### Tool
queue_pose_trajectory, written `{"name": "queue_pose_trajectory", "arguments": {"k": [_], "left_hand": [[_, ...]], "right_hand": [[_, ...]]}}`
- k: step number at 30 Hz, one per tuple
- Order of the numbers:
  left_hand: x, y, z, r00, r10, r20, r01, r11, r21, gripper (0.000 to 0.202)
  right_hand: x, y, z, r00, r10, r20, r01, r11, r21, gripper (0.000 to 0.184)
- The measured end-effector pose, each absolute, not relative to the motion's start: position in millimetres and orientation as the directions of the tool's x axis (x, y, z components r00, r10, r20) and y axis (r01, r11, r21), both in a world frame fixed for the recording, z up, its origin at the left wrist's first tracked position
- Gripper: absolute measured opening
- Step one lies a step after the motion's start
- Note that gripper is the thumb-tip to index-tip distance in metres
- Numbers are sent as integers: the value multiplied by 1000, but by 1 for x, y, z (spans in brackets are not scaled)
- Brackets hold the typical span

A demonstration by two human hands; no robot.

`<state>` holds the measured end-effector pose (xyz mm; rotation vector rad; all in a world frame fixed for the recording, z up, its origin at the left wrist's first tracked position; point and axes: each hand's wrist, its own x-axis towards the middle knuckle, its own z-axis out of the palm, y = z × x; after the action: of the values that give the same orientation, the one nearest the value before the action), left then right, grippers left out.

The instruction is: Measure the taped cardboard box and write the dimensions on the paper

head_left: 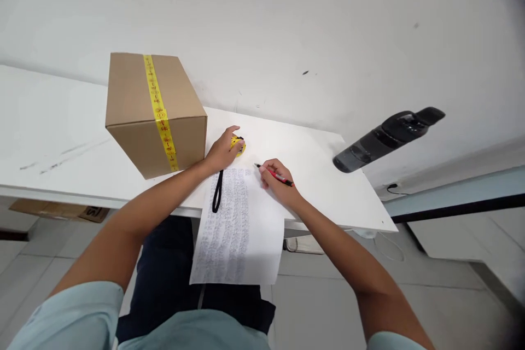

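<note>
My left hand (223, 150) is closed around a yellow tape measure (239, 146) at the top of the paper. A black wrist strap (217, 192) trails below that hand over the sheet. My right hand (278, 179) grips a red and black pen (281, 177), its tip pointing left, close to the paper's upper part. Whether the tip touches the surface I cannot tell. The long sheet of paper (264, 229) has dense handwriting on its left and middle, with a blank strip at the right. Its lower part hangs over the table's front edge.
A cardboard box (158, 115) sealed with yellow printed tape stands on the white table (315, 175), left of my hands. Toward the right end is a dark water bottle (381, 139). A wall (262, 38) rises behind. Flattened cardboard (53, 209) lies beneath the table.
</note>
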<state>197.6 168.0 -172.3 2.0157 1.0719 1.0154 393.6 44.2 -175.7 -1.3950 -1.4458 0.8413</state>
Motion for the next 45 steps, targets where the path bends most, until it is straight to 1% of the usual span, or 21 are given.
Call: {"name": "queue_pose_trajectory", "arguments": {"k": [3,5,8,11,13,17,21,24,30,36,39,45], "left_hand": [[197,167,-174,403,858,320,376,-473,796,58],[197,164,-175,428,851,304,380,-474,794,58],[196,162,-173,478,835,274,378,-476,794,61],[195,162,-172,508,821,262,353,-476,805,61],[194,163,-171,516,817,259,342,-474,812,60],[195,162,-170,525,806,273,342,-494,800,58],[195,160,-170,529,779,336,320,-550,772,49],[196,159,-169,525,763,377,312,-584,749,45],[195,157,-167,548,749,374,335,-606,722,49],[195,158,-168,568,709,419,308,-654,691,45],[195,159,-169,571,710,412,305,-650,696,49],[195,161,-173,572,733,368,338,-620,708,66]], "right_hand": [[391,56,-173,99,990,104,237,78,-968,28],[388,66,-176,65,996,66,155,56,-986,28],[383,70,-181,-7,1000,11,118,12,-993,41],[380,65,-181,31,999,26,172,20,-985,53],[380,62,-180,73,996,50,241,31,-970,55],[381,62,-177,88,995,46,290,19,-957,56],[381,63,-173,85,996,24,339,-6,-941,53],[381,63,-171,52,999,-1,336,-19,-942,49],[380,61,-172,62,998,0,320,-20,-947,49],[381,61,-171,120,991,56,343,11,-939,52],[381,61,-171,80,996,28,338,-1,-941,52],[382,61,-170,97,993,62,366,22,-930,51]]}}
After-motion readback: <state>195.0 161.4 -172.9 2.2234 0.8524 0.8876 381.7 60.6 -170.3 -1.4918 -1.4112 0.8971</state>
